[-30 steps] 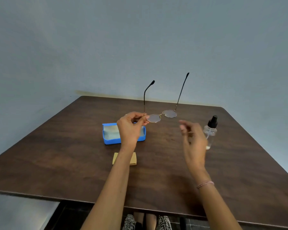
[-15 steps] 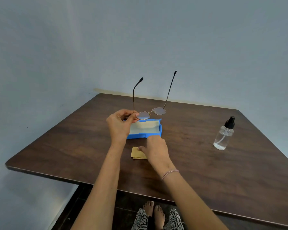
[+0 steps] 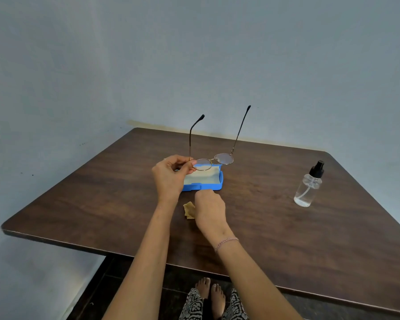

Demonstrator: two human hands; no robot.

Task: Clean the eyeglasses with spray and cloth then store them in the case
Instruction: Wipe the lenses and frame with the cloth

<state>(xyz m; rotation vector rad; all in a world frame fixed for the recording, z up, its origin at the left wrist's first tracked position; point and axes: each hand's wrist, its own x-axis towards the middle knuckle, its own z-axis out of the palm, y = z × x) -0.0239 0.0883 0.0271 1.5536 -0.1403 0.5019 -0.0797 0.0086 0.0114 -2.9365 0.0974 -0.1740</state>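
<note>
My left hand [image 3: 170, 175] pinches the round gold-rimmed eyeglasses [image 3: 217, 159] by the left lens rim and holds them above the open blue case [image 3: 208, 184], their temples pointing up and away. The case lies open on the table, showing a pale lining. In front of the case my right hand [image 3: 209, 210] grips the yellow cloth [image 3: 189, 210], which looks bunched and partly hidden under the fingers. The clear spray bottle [image 3: 308, 184] with a black nozzle stands upright at the right, apart from both hands.
Everything sits on a dark wooden table [image 3: 102, 204] with rounded corners, pushed against a grey wall. Its front edge is close to me, and my bare feet [image 3: 209, 294] show on the floor below it.
My right hand came left from near the spray bottle down to the yellow cloth and closed on it, crumpling it. My left hand kept holding the glasses above the case.
</note>
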